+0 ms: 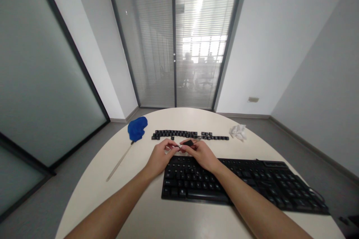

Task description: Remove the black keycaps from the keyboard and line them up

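Observation:
My left hand (162,155) is closed, its thumb and fingers pinching a small dark piece that looks like a keycap (177,147). My right hand (204,154) meets it fingertip to fingertip and grips a small black flat piece (189,143), whose kind I cannot make out. Both hands are above the back edge of a black keyboard (207,195), at its left part. Just beyond the fingers, loose black keycaps (176,133) lie in rows on the table. My right forearm crosses over the keyboard and hides some of its keys.
A round cream table (131,194) carries everything. At the left lie a blue cloth (137,128) and a thin light stick (120,162) with a dark tip. Crumpled white tissue (238,132) sits at the back right. A cable (316,193) loops at the keyboard's right end.

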`<state>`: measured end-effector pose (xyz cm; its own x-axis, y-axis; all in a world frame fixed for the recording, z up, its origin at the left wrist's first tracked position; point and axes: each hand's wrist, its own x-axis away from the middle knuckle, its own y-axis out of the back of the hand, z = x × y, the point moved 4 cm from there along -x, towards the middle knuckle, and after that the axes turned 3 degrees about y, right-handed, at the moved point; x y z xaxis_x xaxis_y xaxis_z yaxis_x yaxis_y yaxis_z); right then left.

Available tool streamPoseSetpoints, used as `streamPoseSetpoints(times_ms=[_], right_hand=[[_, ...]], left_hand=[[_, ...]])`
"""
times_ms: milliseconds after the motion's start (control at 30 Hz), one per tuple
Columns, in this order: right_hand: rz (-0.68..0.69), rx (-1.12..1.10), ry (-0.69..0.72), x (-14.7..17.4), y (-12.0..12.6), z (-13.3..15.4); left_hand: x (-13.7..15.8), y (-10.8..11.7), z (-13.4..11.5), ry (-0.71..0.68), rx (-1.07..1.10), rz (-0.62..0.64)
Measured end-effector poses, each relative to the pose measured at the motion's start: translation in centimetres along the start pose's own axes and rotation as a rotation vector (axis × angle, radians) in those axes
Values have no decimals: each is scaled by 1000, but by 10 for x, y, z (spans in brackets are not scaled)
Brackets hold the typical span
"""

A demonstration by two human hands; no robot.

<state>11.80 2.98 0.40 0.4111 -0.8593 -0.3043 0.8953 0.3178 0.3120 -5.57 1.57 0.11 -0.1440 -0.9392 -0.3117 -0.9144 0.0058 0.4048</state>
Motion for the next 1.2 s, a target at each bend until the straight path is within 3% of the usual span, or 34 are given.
streamPoseSetpoints(times_ms=[267,467,1200], right_hand=[[11,-40,40,0,-1,5],[-7,-123,-30,0,-1,-1],[-65,-66,-47,0,1,-5]], left_hand=[[-2,-1,10,40,130,39],[-3,2,14,40,203,88],[7,4,-9,-438,-404,119]])
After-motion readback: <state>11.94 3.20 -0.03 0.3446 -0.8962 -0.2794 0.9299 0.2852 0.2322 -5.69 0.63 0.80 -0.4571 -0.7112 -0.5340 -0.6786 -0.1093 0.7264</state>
